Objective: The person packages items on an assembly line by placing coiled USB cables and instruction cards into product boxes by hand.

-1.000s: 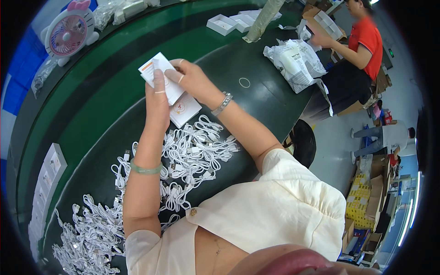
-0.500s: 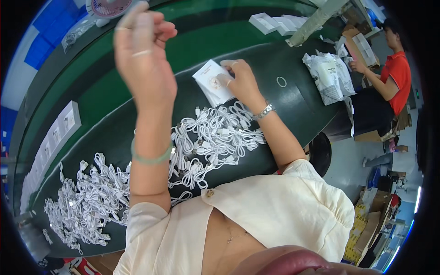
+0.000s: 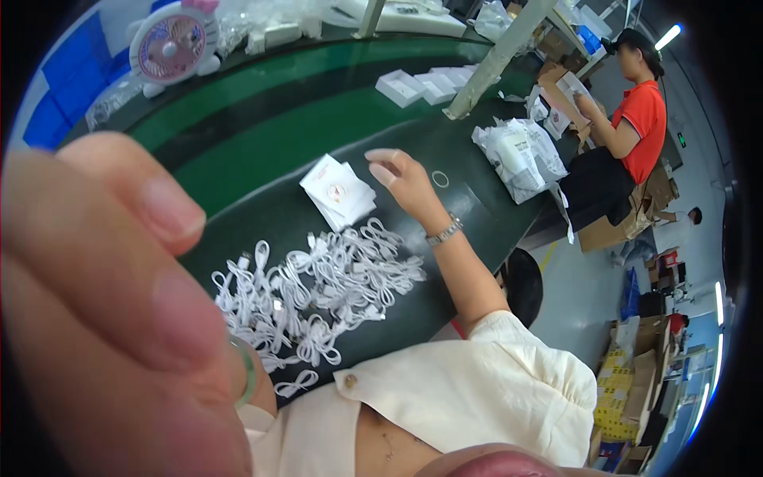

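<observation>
My left hand (image 3: 119, 294) is raised very close to the head camera and fills the lower left, blurred. Its fingers are loosely bent with tips apart, and I see nothing between them. A pale green bangle (image 3: 248, 374) circles that wrist. My right hand (image 3: 401, 181) hovers just right of a small stack of white printed leaflets (image 3: 338, 191), fingers bent and apart, holding nothing. Pale covers show on its fingertips, and a metal watch (image 3: 445, 230) is on the wrist. Below the leaflets lies a pile of coiled white cables (image 3: 326, 278); my left hand hides the pile's left side.
A rubber band (image 3: 440, 180) lies right of my right hand. White open boxes (image 3: 401, 87) stand beyond, beside a wrapped post (image 3: 497, 60). White plastic bags (image 3: 520, 159) lie at right, near a person in a red shirt (image 3: 644, 127). A pink fan (image 3: 171, 46) stands far left.
My left hand has come from above the table toward the camera, growing large at the lower left. My right hand has let go of the leaflets and moved slightly aside. The view has shifted.
</observation>
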### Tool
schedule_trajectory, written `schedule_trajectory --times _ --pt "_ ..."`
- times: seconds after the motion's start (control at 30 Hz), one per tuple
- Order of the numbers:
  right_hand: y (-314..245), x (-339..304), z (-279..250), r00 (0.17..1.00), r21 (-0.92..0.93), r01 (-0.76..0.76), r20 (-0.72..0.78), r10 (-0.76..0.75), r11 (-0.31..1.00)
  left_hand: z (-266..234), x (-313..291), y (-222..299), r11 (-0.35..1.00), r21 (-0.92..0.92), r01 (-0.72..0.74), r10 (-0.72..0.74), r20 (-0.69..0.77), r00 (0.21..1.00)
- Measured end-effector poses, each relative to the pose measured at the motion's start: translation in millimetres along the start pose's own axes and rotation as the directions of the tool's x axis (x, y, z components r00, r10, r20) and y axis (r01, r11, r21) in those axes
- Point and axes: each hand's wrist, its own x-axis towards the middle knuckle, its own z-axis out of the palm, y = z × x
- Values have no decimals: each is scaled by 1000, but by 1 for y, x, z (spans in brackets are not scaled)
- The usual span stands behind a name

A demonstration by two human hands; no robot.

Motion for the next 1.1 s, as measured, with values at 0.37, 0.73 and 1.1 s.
schedule_trajectory --times 0.37,0.73,1.1 --pt "19 23 -29 997 121 -58 58 51 991 24 23 -20 855 515 61 -145 125 982" --pt "178 211 -98 905 -655 46 -292 -309 754 26 13 -61 600 797 66 -201 70 977" --pt "233 282 -141 894 -807 -419 -285 347 416 -83 -31 -145 194 797 572 -707 -291 645"
